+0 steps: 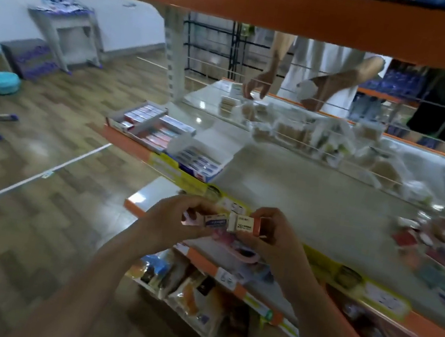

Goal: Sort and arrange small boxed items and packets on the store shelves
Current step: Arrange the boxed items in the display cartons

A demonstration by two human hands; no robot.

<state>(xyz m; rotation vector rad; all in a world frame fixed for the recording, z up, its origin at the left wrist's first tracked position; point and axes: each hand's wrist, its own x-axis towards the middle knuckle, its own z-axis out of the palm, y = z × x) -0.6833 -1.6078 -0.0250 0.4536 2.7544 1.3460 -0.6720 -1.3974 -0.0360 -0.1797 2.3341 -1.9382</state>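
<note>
Both hands meet in front of the middle shelf's front edge, each with its grip closed round a small box. The left hand (175, 219) curls its fingers over a little white box with a blue label (215, 222), thumb beneath it, and something pink shows between the fingers at the box's left end, too blurred to identify. The right hand (272, 234) pinches a white box marked "2B" (244, 224) between thumb and curled fingers, and an orange-edged box (260, 226) sits just beside it in the same grip. The two white boxes touch end to end between the hands. Under the hands a pink object (234, 250) lies on a lower shelf, blurred. Beyond them the middle shelf (313, 194) carries an open carton of blue-labelled boxes (202, 162) at its left front, and beside that a larger open tray of red and blue boxes (149, 123). At the right end of the shelf lies a loose heap of small packets (435, 254). Below, the bottom shelf holds bagged snacks (195, 292). Across the wire divider, another person's hands (257, 86) reach down toward pale packets (294, 130) on the far side.
</note>
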